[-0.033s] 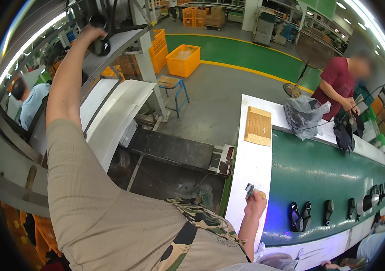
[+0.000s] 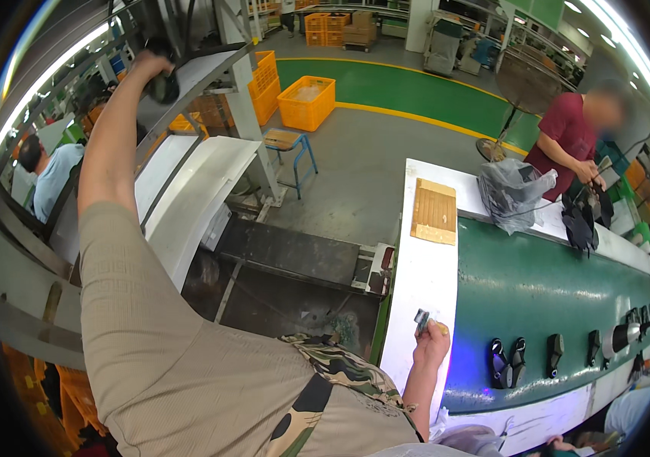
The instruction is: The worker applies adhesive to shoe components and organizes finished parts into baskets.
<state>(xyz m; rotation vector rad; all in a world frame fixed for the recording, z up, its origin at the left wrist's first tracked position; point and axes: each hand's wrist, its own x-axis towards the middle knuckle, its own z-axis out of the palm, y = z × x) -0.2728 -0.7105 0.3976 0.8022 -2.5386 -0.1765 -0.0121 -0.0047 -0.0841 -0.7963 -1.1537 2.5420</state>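
Note:
My left arm stretches up to the far left, where my left hand [image 2: 153,65] is closed on a black shoe [image 2: 163,79] at the edge of a raised grey shelf [image 2: 201,73]. The shoe is dark and blurred, and part of it is behind my fingers. My right hand [image 2: 433,344] is closed over the white edge of the bench [image 2: 403,335], its fingers around a small brush-like tool [image 2: 421,318] with a grey-blue end. Something yellow shows at the fingertips. To the right of that hand, a pair of black shoes [image 2: 507,364] rests on the green conveyor belt [image 2: 507,297].
A flat cardboard piece [image 2: 434,212] lies on the white ledge, beside a clear plastic bag [image 2: 514,199]. Across the belt a person in a dark red shirt [image 2: 568,129] handles black pieces [image 2: 584,221]. An orange crate [image 2: 307,103] and a stool [image 2: 292,145] stand on the floor.
My left hand and the black shoe have shifted slightly left and down. My right hand has hardly moved.

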